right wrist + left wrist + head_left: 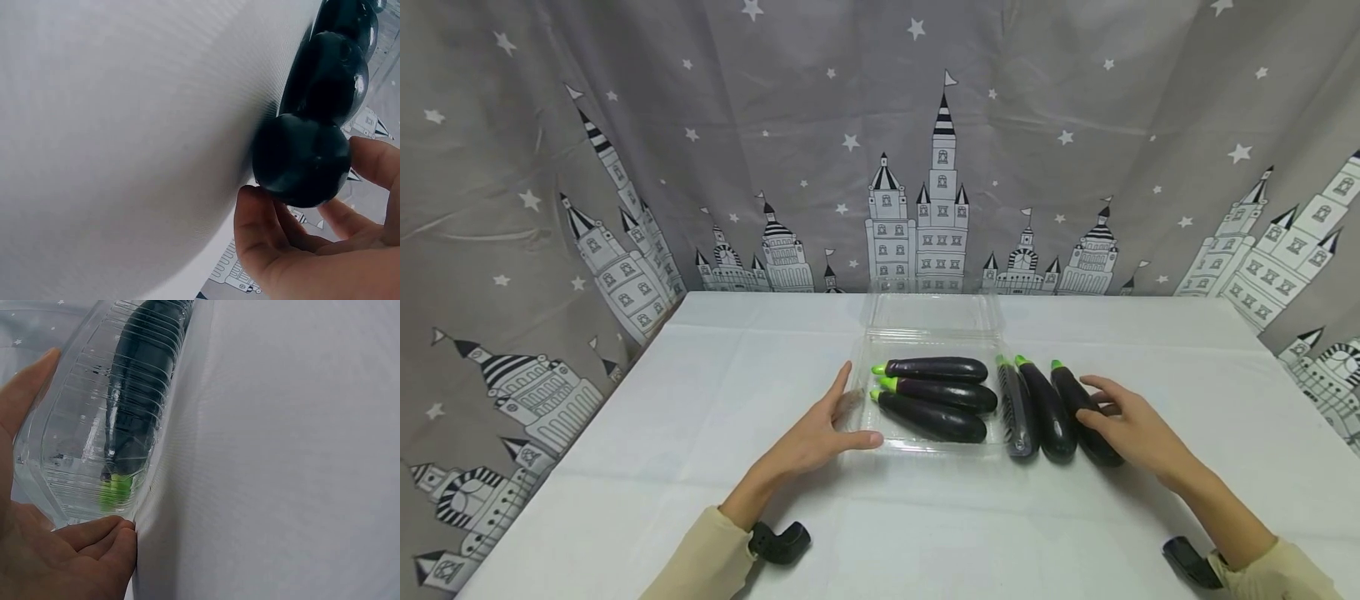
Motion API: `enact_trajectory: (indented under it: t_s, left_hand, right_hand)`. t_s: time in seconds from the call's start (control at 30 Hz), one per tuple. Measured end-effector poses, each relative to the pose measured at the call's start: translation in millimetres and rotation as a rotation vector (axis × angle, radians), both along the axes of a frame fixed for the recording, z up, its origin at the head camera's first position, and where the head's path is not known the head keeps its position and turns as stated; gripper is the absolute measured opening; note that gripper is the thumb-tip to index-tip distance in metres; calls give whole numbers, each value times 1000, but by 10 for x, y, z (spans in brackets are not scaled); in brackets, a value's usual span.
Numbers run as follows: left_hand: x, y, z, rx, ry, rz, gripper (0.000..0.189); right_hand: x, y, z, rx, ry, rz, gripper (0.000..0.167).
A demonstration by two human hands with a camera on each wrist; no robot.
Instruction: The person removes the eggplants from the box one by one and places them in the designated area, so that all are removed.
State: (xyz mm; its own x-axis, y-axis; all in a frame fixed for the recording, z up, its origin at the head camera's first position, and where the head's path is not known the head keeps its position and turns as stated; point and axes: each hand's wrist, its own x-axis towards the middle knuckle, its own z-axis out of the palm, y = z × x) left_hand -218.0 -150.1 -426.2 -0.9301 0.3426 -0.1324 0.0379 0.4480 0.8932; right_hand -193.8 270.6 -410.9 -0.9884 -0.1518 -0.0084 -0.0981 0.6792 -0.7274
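A clear plastic clamshell container [936, 343] lies with its lid folded back, three dark purple eggplants [936, 368] side by side in its base, green stem ends leftward. My left hand [812, 433] grips its near left corner, thumb along the front edge, other fingers against the left side [81, 550]. Right of the container, three more eggplants lie in a row, stems pointing away; the nearest to it [1021, 417] is beside the right wall, and a middle one [1051, 417] follows. My right hand [1138, 429] holds the rightmost eggplant [300, 159] between thumb and fingers.
A white cloth covers the table [962, 525]. Behind it hangs a grey curtain [1022, 100] printed with castles and stars; the raised lid [932, 312] reaches near the table's back edge. Black straps with camera mounts [781, 543] sit at both wrists.
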Motion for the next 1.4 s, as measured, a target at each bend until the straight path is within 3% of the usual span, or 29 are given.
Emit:
enact_trajectory:
  t_s: [1.4]
  left_hand:
    - [-10, 1, -8, 34, -6, -16, 121]
  right_hand:
    - [22, -3, 39, -17, -32, -29, 61]
